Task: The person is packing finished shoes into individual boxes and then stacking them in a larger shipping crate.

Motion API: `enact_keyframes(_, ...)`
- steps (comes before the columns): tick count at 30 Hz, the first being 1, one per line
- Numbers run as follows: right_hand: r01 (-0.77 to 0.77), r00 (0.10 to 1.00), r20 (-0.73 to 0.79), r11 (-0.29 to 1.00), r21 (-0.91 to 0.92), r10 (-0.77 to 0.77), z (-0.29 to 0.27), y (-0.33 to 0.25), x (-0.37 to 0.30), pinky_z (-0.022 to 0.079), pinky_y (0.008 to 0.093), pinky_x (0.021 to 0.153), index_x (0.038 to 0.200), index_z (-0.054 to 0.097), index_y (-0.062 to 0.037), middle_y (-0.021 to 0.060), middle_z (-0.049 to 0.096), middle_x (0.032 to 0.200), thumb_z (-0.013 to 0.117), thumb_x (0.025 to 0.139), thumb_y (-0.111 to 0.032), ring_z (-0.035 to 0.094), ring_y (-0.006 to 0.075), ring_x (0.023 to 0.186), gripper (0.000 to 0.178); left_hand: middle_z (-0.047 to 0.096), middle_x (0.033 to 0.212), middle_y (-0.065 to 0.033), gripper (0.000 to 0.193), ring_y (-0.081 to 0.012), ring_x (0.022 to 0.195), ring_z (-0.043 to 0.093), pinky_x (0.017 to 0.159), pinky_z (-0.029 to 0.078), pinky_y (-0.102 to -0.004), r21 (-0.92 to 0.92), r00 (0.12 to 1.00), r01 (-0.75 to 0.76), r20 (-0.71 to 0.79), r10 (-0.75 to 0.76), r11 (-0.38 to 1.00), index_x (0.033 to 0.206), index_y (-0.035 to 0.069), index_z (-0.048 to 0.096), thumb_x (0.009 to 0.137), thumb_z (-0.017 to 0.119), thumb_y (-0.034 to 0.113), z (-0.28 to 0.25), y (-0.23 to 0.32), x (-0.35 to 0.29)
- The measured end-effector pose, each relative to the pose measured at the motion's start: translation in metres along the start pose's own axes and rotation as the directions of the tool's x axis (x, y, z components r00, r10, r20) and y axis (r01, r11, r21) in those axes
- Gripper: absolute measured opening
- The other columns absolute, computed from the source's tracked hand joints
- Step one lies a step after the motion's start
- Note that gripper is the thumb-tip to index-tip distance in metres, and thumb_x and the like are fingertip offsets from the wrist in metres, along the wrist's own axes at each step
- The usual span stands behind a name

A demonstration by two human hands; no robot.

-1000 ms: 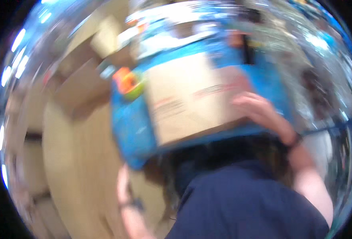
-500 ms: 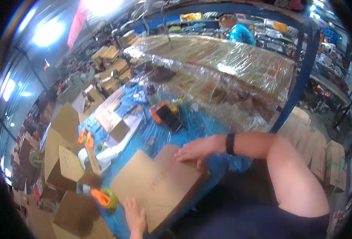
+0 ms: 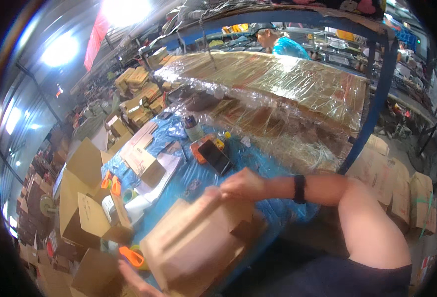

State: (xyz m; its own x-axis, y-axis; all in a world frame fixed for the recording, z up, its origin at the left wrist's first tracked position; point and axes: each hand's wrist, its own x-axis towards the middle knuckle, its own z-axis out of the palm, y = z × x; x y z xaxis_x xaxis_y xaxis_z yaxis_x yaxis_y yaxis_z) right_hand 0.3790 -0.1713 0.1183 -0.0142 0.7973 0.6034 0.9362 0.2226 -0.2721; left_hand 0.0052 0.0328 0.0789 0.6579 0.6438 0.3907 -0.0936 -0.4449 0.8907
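Observation:
A brown cardboard box (image 3: pixel 198 247), blurred by motion, lies in front of me on the blue-wrapped table (image 3: pixel 191 185). My right hand (image 3: pixel 244 184), with a black band on its wrist, is closed on the raised flap at the box's far edge. My left hand (image 3: pixel 136 281) is partly cut off at the lower edge, its fingers stretched out beside the box's left side. It looks apart from the box and holds nothing I can see. Just beyond those fingers sits an orange tape dispenser (image 3: pixel 132 257) with a yellow-green roll.
An open carton (image 3: pixel 82 173) stands at the left, near another orange-handled tool (image 3: pixel 112 183). Farther back lie a small box (image 3: pixel 144 166), a dark phone (image 3: pixel 215 157) and a pen cup (image 3: pixel 192 129). Plastic-wrapped cardboard (image 3: pixel 297 84) and a blue post (image 3: pixel 374 104) border the far side; a person (image 3: pixel 287 45) is beyond.
The flat-looking cardboard now has a flap lifted and shows more depth. My right hand has closed from lying flat. My left hand has moved left, off the cardboard.

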Motion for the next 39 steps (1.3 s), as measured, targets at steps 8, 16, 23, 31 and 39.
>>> enact_keyframes(8,0.120,0.902,-0.424,0.990,0.070,-0.079,-0.049,-0.063,0.077,0.054,0.0397,0.067,0.094,0.067,-0.0084,0.0116,0.066,0.088,0.062,0.095,-0.019,0.068,0.0300,0.078,0.012,0.041,0.150,-0.0156,0.066,-0.0356,0.140,0.035,0.116,0.025,-0.0507,0.143,0.983,0.167,-0.102,-0.153,0.976,0.144,0.005,0.039,0.095,0.053,0.046,-0.017,0.037,0.008)
enact_keyframes(16,0.065,0.977,0.209,0.990,-0.127,-0.037,0.028,-0.098,0.074,0.054,0.0451,0.079,0.090,0.071,-0.0084,0.0141,0.072,0.086,0.056,0.097,-0.038,0.070,0.0316,0.088,0.033,0.048,0.134,-0.0097,0.058,-0.0221,0.132,0.042,0.115,0.032,-0.0396,-0.257,0.990,0.094,0.128,-0.063,0.962,0.135,0.003,0.045,0.100,0.054,0.047,-0.027,0.042,-0.017)
enact_keyframes(23,0.242,0.939,0.246,0.970,0.020,-0.239,0.058,-0.090,0.072,0.049,0.0368,0.092,0.107,0.065,-0.0109,0.0066,0.061,0.114,0.062,0.080,-0.006,0.058,0.0245,0.112,0.027,0.050,0.143,-0.0161,0.066,-0.0262,0.131,0.049,0.108,0.039,-0.0384,-0.002,0.950,0.271,-0.160,-0.268,0.963,0.143,-0.002,0.041,0.090,0.070,0.023,-0.002,0.045,-0.010)
enact_keyframes(31,-0.178,0.979,0.034,0.769,0.614,0.200,0.072,0.016,0.055,0.049,0.0355,0.097,0.138,0.050,-0.0041,0.0166,0.055,0.132,0.059,0.088,0.001,0.057,0.0253,0.119,0.051,0.059,0.133,-0.0186,0.067,-0.0269,0.123,0.057,0.105,0.042,-0.0385,0.529,0.974,0.204,-0.196,-0.115,0.824,0.146,0.000,0.038,0.087,0.069,0.008,0.012,0.050,0.001)
enact_keyframes(39,-0.677,0.736,0.616,0.286,0.678,0.281,0.039,-0.007,0.043,0.055,0.0347,0.067,0.151,0.038,-0.0135,0.0157,0.040,0.153,0.053,0.097,-0.039,0.056,0.0272,0.124,0.062,0.068,0.114,-0.0131,0.032,-0.0313,0.111,0.063,0.100,0.046,-0.0411,0.489,0.889,-0.053,-0.374,0.264,0.870,0.118,0.003,0.064,0.089,0.053,-0.006,0.037,0.067,0.005)
